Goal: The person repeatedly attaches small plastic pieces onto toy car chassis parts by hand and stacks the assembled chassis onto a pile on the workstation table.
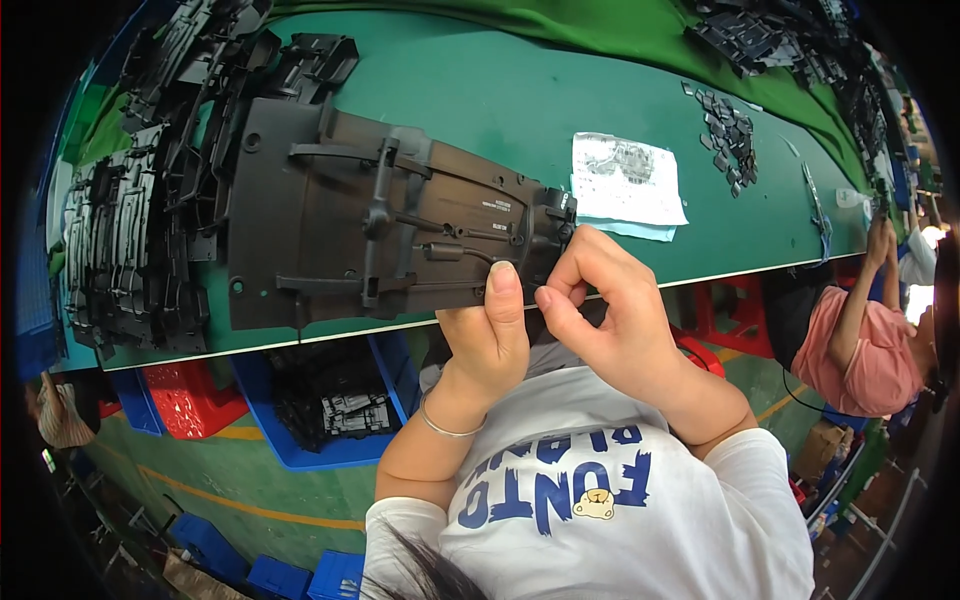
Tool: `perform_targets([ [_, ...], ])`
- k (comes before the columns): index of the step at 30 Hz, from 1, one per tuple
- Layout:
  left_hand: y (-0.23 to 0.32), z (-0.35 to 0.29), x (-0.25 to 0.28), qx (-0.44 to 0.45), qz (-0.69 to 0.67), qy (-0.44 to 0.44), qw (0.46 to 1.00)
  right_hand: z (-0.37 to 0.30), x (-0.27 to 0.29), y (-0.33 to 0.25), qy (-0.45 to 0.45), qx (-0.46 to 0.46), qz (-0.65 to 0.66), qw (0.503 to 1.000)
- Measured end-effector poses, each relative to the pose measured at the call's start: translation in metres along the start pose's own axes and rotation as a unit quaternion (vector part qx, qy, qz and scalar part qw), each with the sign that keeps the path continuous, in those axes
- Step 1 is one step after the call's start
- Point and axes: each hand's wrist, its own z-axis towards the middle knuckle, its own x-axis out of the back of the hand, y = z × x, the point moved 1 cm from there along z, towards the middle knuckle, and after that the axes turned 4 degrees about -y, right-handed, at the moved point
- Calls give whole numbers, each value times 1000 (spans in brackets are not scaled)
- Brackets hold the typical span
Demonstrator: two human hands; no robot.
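Note:
A large black moulded plastic part [330, 235] with ribs, clips and a short rod-like piece on its face lies tilted over the table's near edge. My left hand [487, 345] grips its near edge, thumb on the top face and the other fingers hidden underneath. At the part's narrow right end, my right hand [625, 315] has its thumb and forefinger curled together in a pinch beside the corner. Anything between those fingertips is too small or hidden to make out.
Stacked black plastic parts [130, 230] crowd the table's left end. Farther right lie a printed sheet [628, 180], small black pieces [730, 140] and a tool [816, 205]. Below the edge stand a blue bin [300, 455] and a red crate [190, 405]. Another person [860, 345] works at right.

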Motion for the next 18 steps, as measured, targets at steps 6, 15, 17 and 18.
perform_targets([
  [6, -3, -3, 3, 11, -131, 73, 989, -9, 22, 17, 106, -70, 182, 975],
  [15, 6, 5, 10, -34, -270, -40, 961, 10, 14, 14, -98, -160, 455, 871],
  [17, -3, 2, 5, -50, -289, -25, 956, 23, 22, 9, -59, -147, 438, 885],
  [18, -2, 4, 6, -63, -296, -34, 952, 38, 32, 3, -55, -111, 429, 895],
])
